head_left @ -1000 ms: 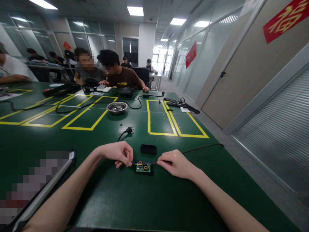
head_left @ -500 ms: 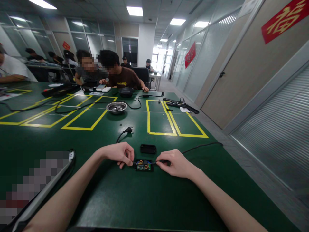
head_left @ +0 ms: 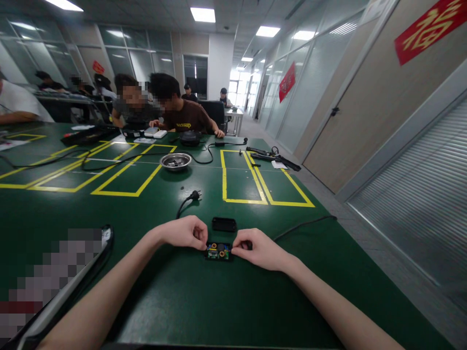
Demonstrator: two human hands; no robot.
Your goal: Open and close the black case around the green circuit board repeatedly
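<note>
An open black adapter case (head_left: pixel 207 256) lies on the green table, with a circuit board (head_left: pixel 218 251) showing copper-coloured ring coils and blue wires inside. My left hand (head_left: pixel 188 233) is closed in a pinch at the case's left end, on the cable there; the fingertips hide the exact grip. At the right end my right hand (head_left: pixel 260 247) pinches the black cable (head_left: pixel 304 225), which runs off to the right behind it. Just beyond the board rests the loose black cover (head_left: pixel 224 224), hollow side up. A plug (head_left: pixel 196 195) on a black cord lies past my left hand.
A steel bowl (head_left: pixel 175 162) with small metal parts stands farther back. Yellow tape (head_left: pixel 244 201) marks rectangles on the table. Black tools or stands (head_left: pixel 275 158) lie at the back right. A flat pixelated device (head_left: pixel 65 282) is at left. Two people (head_left: pixel 186 114) sit across the table.
Both hands have moved inward, so the fingertips now sit right at the case's two ends. The short cable lengths seen between fingers and case are now covered.
</note>
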